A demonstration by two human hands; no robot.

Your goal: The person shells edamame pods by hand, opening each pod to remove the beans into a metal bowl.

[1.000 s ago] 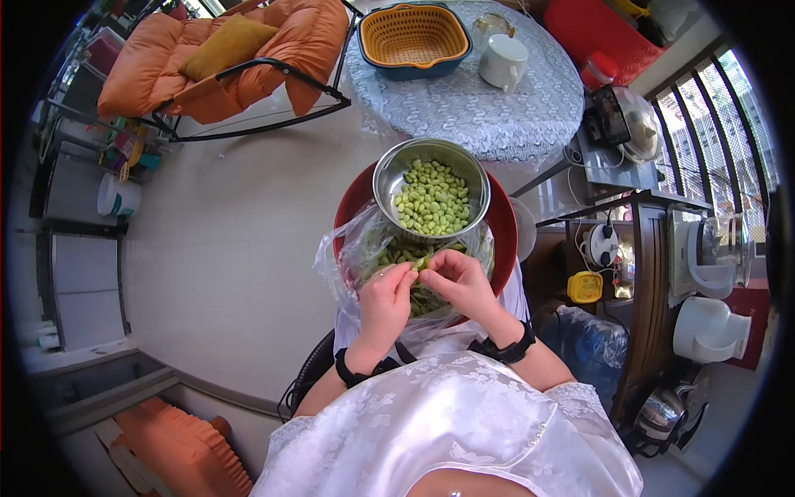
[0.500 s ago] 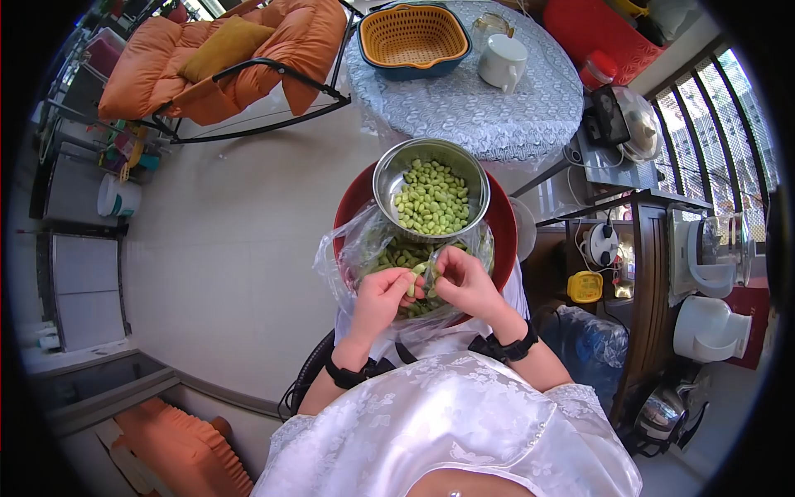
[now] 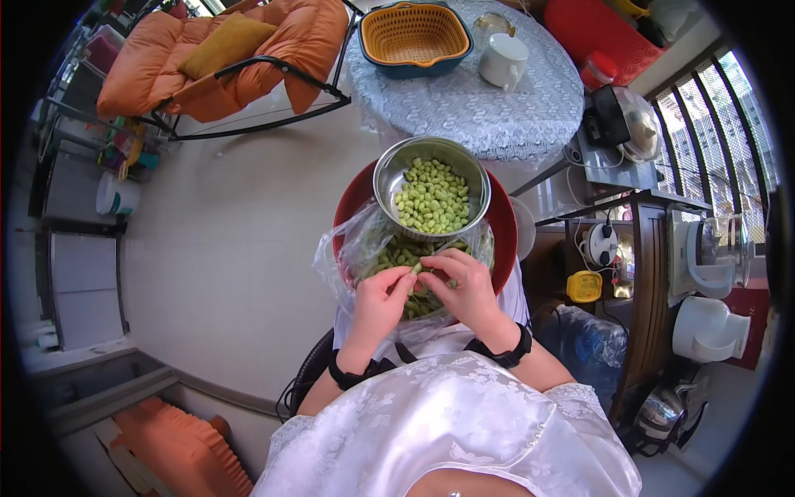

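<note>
Between the fingertips of both hands is a green bean pod [image 3: 416, 268]. My left hand [image 3: 383, 296] pinches its lower end, fingers closed. My right hand [image 3: 465, 286] grips the upper end with thumb and fingers; a small green bean seems to show among its fingers. Beneath them, more pods [image 3: 397, 252] lie in a clear plastic bag [image 3: 348, 248] inside a red basin [image 3: 507, 224]. A steel pot [image 3: 383, 184] holding several shelled green beans [image 3: 432, 197] sits at the far side of the basin, just beyond my hands.
Beyond the basin stands a round table [image 3: 530, 116] with a lace cover, bearing an orange basket [image 3: 414, 35] and a white mug [image 3: 503, 62]. An orange chair [image 3: 290, 45] is at far left. A dark wooden cabinet [image 3: 650, 273] stands close on my right.
My right hand has turned and spread a little, its fingers now on the pod's upper end. My left hand keeps its pinch almost in place. The pot stays put.
</note>
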